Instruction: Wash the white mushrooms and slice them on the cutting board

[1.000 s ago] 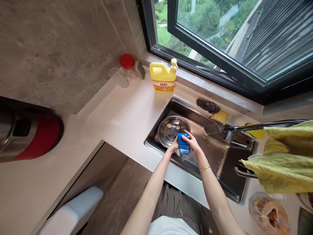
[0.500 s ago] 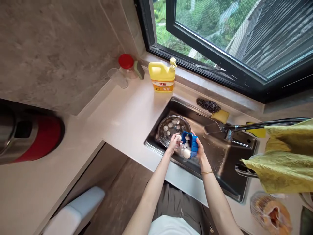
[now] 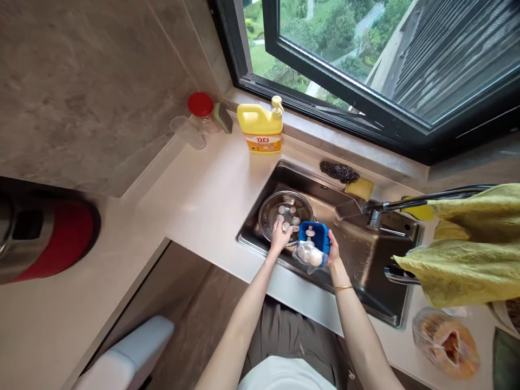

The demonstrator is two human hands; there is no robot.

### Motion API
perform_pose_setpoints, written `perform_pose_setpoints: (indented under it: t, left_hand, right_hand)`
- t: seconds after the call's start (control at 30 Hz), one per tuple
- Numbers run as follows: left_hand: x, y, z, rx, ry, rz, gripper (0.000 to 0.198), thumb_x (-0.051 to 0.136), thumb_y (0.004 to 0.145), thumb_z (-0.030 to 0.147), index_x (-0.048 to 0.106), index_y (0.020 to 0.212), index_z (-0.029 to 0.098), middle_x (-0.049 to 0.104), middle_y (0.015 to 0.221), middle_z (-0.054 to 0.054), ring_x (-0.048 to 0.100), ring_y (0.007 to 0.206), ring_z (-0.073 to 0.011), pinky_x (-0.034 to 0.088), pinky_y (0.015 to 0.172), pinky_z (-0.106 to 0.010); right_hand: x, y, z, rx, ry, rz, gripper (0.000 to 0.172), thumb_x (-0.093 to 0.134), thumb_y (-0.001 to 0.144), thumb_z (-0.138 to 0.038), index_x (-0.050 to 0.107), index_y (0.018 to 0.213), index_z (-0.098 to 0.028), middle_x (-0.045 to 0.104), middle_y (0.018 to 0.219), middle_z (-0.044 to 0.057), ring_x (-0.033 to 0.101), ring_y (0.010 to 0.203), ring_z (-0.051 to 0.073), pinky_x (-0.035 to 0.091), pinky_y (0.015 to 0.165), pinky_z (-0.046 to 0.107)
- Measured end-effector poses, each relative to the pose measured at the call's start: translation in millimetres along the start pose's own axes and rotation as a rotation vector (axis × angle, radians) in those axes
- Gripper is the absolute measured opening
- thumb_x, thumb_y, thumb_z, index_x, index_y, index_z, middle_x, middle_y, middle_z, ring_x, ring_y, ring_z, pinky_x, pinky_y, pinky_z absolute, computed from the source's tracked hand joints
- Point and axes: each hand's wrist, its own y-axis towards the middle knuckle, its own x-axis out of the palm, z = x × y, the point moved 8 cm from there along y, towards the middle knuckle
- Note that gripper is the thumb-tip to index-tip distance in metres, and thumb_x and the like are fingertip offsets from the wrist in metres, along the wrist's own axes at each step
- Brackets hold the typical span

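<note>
My left hand reaches over the near rim of a round metal bowl. Its fingers are bent around a white mushroom; whether it still grips it firmly is hard to make out. Several more white mushrooms lie in the bowl, which stands at the left end of the sink. My right hand grasps a blue plastic tray by its right side, tilted beside the bowl. White mushrooms sit in the tray, with clear plastic wrap peeled around its near edge.
Around the bowl is the steel sink, with a faucet on the right and yellow cloths hanging beyond. A yellow detergent jug, a scourer and a sponge stand behind. A bagged orange food lies right.
My left hand has moved left from the tray to over the bowl with a mushroom. The tray has tilted slightly and stays in my right hand. The view has shifted a little.
</note>
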Motion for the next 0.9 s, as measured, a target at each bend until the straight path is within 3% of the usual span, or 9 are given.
perform_pose_setpoints:
  t: [0.07,0.13,0.2,0.37,0.53,0.67,0.77,0.83,0.9]
  left_hand:
    - [9.8,-10,26,0.202,0.104,-0.085,0.027,0.061,0.077,0.032,0.061,0.100,0.019,0.059,0.110,-0.010,0.057,0.102,-0.0212,0.042,0.093,-0.035]
    - [28.9,-22,39,0.272,0.181,-0.236,0.021,0.062,0.075,0.031,0.061,0.092,0.020,0.064,0.092,-0.006,0.061,0.086,-0.0199,0.045,0.083,-0.032]
    - [40.6,-27,39,0.212,0.274,-0.267,0.026,0.067,0.070,0.028,0.059,0.094,0.020,0.064,0.084,-0.006,0.062,0.081,-0.0218,0.045,0.079,-0.033]
    - [42.7,-28,29,0.052,0.329,-0.092,0.032,0.063,0.073,0.028,0.056,0.104,0.019,0.066,0.083,-0.013,0.064,0.084,-0.0280,0.044,0.077,-0.037]
    - [41.4,-24,11,-0.057,-0.009,-0.187,0.030,0.062,0.075,0.038,0.059,0.095,0.016,0.067,0.071,-0.006,0.065,0.072,-0.0219,0.047,0.070,-0.031]
    - [26.4,-16,-9,-0.221,-0.242,-0.262,0.044,0.047,0.085,0.045,0.054,0.113,0.012,0.069,0.083,-0.010,0.066,0.076,-0.0193,0.049,0.073,-0.032]
    - [7.1,-18,9,-0.058,-0.122,-0.260,0.052,0.052,0.084,0.046,0.047,0.126,0.016,0.064,0.110,-0.012,0.061,0.099,-0.0211,0.044,0.090,-0.036]
    - [-1.1,-34,42,0.191,-0.049,-0.295,0.054,0.057,0.080,0.046,0.049,0.126,0.020,0.054,0.125,-0.011,0.051,0.115,-0.0225,0.037,0.101,-0.038]
    - [-7.8,-62,78,0.441,0.000,-0.339,0.051,0.061,0.078,0.045,0.053,0.122,0.021,0.050,0.128,-0.011,0.045,0.121,-0.0231,0.034,0.104,-0.037]
  right_hand:
    - [11,-2,0,-0.011,-0.037,-0.060,0.048,0.056,0.074,-0.057,0.061,0.115,-0.032,0.070,0.107,0.000,0.063,0.103,0.025,0.049,0.090,0.046]
    - [22,-2,-3,-0.045,-0.088,-0.111,0.053,0.061,0.074,-0.050,0.055,0.123,-0.033,0.068,0.112,-0.001,0.062,0.105,0.023,0.048,0.092,0.043]
    - [29,-1,-6,-0.096,-0.146,-0.117,0.056,0.064,0.073,-0.047,0.053,0.126,-0.033,0.065,0.117,-0.001,0.060,0.108,0.021,0.046,0.095,0.040]
    - [31,2,-11,-0.143,-0.223,-0.076,0.058,0.065,0.071,-0.046,0.054,0.126,-0.031,0.064,0.120,-0.001,0.060,0.107,0.020,0.045,0.097,0.037]
    - [18,-3,-3,-0.047,-0.073,-0.067,0.052,0.060,0.074,-0.052,0.056,0.122,-0.033,0.069,0.108,-0.001,0.065,0.097,0.022,0.049,0.090,0.042]
    - [-4,-12,-1,-0.016,0.006,0.013,0.052,0.055,0.072,-0.063,0.064,0.110,-0.030,0.072,0.098,0.004,0.064,0.098,0.029,0.049,0.088,0.050]
    - [-4,-22,-6,-0.086,0.040,-0.004,0.063,0.046,0.070,-0.072,0.061,0.114,-0.029,0.070,0.103,0.006,0.060,0.105,0.030,0.046,0.088,0.052]
    - [4,-29,-8,-0.118,0.067,-0.036,0.071,0.043,0.068,-0.077,0.061,0.114,-0.027,0.068,0.107,0.008,0.057,0.109,0.031,0.045,0.088,0.051]
    - [15,-36,-7,-0.117,0.102,-0.072,0.072,0.042,0.067,-0.079,0.062,0.112,-0.026,0.067,0.108,0.009,0.055,0.110,0.031,0.046,0.087,0.049]
